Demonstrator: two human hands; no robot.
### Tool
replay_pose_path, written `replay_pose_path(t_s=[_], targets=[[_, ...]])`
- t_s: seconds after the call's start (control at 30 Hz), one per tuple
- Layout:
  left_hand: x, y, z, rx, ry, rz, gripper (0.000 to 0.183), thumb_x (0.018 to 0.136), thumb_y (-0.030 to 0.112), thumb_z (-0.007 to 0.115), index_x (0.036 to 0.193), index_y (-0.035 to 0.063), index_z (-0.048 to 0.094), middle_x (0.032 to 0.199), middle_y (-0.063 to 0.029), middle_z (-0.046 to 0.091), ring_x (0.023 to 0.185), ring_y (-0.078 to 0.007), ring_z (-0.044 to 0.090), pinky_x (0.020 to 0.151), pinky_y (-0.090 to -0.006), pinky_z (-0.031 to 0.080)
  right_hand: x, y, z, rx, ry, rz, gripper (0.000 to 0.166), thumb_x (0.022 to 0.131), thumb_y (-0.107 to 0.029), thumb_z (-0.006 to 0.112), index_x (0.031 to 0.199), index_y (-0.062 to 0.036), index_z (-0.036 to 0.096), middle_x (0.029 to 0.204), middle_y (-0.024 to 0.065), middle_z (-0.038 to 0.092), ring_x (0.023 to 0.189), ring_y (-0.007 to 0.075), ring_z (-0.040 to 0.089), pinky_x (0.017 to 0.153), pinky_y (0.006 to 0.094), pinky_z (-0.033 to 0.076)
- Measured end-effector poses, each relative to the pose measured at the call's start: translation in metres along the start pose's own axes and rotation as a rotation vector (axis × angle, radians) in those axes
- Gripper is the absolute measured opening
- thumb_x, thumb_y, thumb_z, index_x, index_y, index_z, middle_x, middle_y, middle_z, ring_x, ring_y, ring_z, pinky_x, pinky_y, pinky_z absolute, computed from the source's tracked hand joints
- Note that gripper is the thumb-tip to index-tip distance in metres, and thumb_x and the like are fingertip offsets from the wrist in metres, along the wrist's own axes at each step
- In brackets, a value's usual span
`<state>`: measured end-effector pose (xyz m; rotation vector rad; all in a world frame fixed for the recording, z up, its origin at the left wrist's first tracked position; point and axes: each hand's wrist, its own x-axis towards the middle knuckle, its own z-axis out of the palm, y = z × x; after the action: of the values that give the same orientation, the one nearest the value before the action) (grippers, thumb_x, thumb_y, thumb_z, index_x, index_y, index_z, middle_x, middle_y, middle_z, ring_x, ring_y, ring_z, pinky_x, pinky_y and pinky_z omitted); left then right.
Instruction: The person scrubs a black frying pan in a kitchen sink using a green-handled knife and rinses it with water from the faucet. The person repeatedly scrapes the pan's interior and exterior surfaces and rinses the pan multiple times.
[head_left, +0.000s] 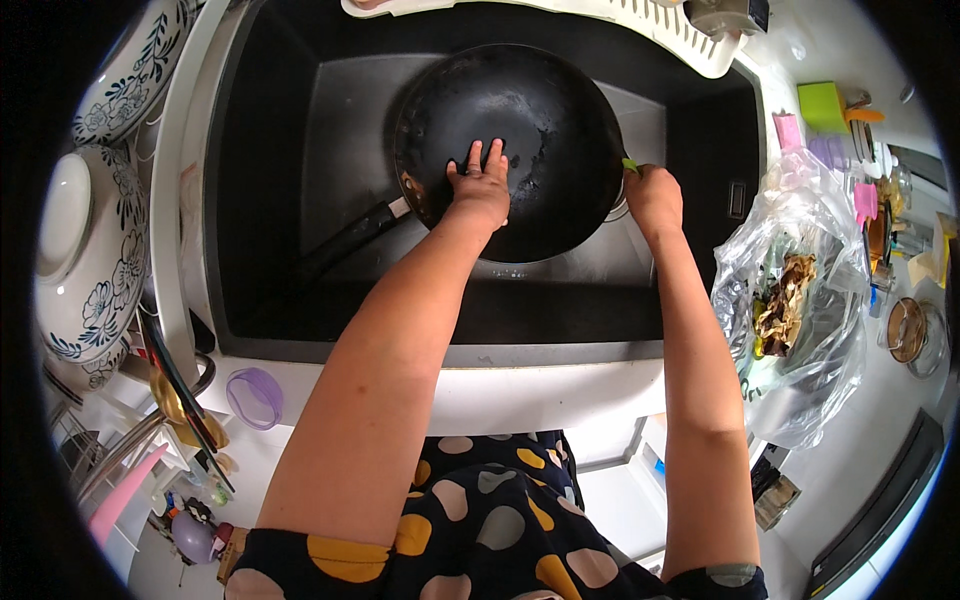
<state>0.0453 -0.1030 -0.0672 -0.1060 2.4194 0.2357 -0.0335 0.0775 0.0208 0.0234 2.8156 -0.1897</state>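
Observation:
A black wok (555, 112) lies with its domed underside up in a dark sink (480, 315), its long handle pointing to the lower left. My left hand (480, 184) rests on the wok's underside, fingers spread, with nothing seen in its grasp. At the wok's right rim, my right hand (655, 196) is closed around a small green item (630, 164); only a bit of it shows above the fingers, so its kind cannot be told. A round metal drain part is partly visible beneath the rim beside my right hand.
A cream plastic rack (675, 41) overhangs the sink's far edge. Patterned ceramic bowls (112, 255) stand at the left, with utensils and a purple cup (255, 398) nearer me. At the right, a clear plastic bag (832, 307) holds crumpled brown scraps, with bottles and containers beyond.

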Motion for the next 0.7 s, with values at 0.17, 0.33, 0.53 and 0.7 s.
replay_pose_path(t_s=[0.17,0.33,0.53,0.7], targets=[[0.002,-0.001,0.003,-0.007,0.008,0.009,0.090,0.074,0.030,0.068,0.143,0.0102,0.013,0.149,-0.0058,-0.010,0.137,-0.0319,0.000,0.101,-0.0598,0.017,0.005,-0.004,-0.003,-0.067,0.004,-0.007,0.031,0.083,-0.030,0.054,0.091,-0.0017,0.065,0.095,0.0213,0.062,0.091,0.0358,0.059,0.078,0.0416,0.048],[0.001,-0.003,0.002,0.006,0.015,0.015,0.091,0.074,0.033,0.068,0.143,0.0096,0.013,0.149,-0.0063,-0.010,0.137,-0.0323,0.000,0.101,-0.0603,0.017,0.008,-0.011,-0.005,-0.082,0.048,-0.047,0.031,0.084,-0.030,0.054,0.091,-0.0025,0.065,0.094,0.0207,0.062,0.091,0.0354,0.060,0.078,0.0417,0.048],[0.000,-0.003,0.001,-0.008,0.014,0.025,0.091,0.074,0.034,0.068,0.142,0.0093,0.014,0.149,-0.0063,-0.010,0.137,-0.0324,0.000,0.101,-0.0600,0.017,0.011,-0.017,-0.011,-0.147,0.061,-0.074,0.032,0.085,-0.032,0.051,0.090,-0.0032,0.065,0.094,0.0196,0.063,0.090,0.0353,0.060,0.078,0.0418,0.048],[0.001,-0.004,0.003,-0.027,0.023,0.022,0.091,0.074,0.033,0.069,0.142,0.0094,0.015,0.149,-0.0062,-0.009,0.137,-0.0326,0.000,0.102,-0.0600,0.016,0.006,-0.015,-0.013,-0.159,0.078,-0.093,0.033,0.085,-0.033,0.051,0.089,-0.0025,0.065,0.093,0.0198,0.063,0.090,0.0357,0.059,0.078,0.0419,0.048]])
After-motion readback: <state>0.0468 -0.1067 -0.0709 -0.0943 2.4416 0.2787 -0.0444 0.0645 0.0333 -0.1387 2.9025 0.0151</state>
